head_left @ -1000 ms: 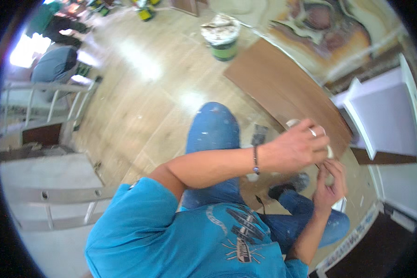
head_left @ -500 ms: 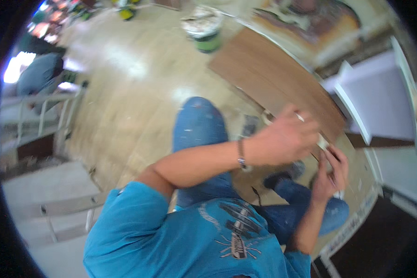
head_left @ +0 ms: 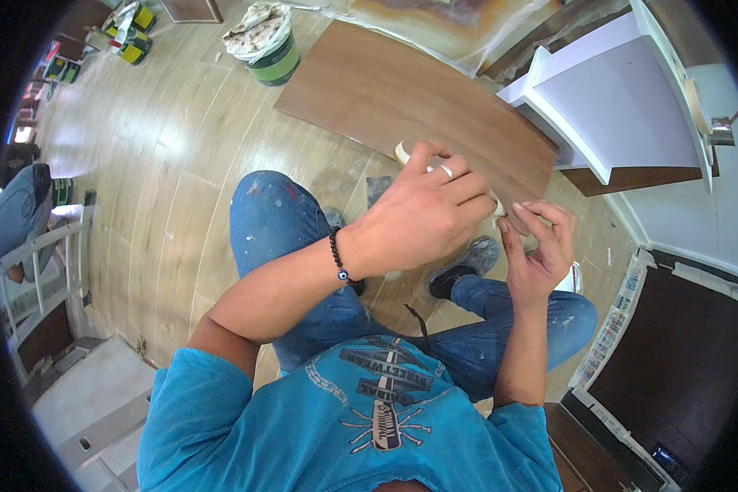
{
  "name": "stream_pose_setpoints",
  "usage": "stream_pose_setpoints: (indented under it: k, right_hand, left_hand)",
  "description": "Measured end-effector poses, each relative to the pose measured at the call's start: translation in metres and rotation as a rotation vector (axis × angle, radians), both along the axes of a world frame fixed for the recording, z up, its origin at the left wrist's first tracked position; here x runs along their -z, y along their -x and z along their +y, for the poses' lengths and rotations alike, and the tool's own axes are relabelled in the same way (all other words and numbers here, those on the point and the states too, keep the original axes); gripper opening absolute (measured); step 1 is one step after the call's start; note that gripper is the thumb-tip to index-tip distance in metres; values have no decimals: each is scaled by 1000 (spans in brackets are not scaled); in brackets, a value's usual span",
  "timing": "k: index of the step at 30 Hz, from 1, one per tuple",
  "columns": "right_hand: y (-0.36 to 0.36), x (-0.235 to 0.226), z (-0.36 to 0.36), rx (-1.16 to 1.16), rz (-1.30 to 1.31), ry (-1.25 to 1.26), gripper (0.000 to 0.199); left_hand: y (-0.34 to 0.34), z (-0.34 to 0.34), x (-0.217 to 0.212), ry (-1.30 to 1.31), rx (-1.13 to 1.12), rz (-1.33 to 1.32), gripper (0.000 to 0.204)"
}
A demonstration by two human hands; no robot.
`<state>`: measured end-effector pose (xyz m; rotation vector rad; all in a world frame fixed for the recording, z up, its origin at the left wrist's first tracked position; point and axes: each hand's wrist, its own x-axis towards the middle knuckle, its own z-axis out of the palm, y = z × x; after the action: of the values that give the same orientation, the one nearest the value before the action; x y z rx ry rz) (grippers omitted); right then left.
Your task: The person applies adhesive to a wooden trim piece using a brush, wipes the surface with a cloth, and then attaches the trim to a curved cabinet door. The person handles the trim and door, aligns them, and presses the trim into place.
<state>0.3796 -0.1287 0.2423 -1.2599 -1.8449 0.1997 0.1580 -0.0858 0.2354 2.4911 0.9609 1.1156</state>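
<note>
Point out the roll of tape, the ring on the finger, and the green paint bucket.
roll of tape [head_left: 403, 151], head view, on the pale rim showing above the left hand.
ring [head_left: 447, 171], head view, on the silver band.
green paint bucket [head_left: 272, 64], head view, on its green side wall.

A round green bucket [head_left: 268, 45] with a crumpled pale cover stands on the wood floor at the top, beside the brown board [head_left: 402, 107]. Yellow-and-black containers [head_left: 133, 34] (small, blurred) cluster at the upper left edge.
</note>
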Motion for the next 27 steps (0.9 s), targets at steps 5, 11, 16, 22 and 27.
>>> stream_pose_setpoints:
  k: [5,11,16,22,27]
  right_hand:
    - [-2,-3,2,-19,-188,18,24]
    - [1,-7,6,-11,-277,-43,20]
    - [6,-6,6,18,-273,-42,16]
    - [-5,7,5,131,-4,30,12]
    - [-20,14,6,107,395,132,9]
  left_hand:
    - [-1,0,2,11,3,24,18]
    - [-3,-2,-1,431,7,-223,13]
    - [-3,0,1,1155,88,-634,16]
    - [11,13,2,1225,11,-1001,23]
    - [19,16,-5,971,-138,-677,21]
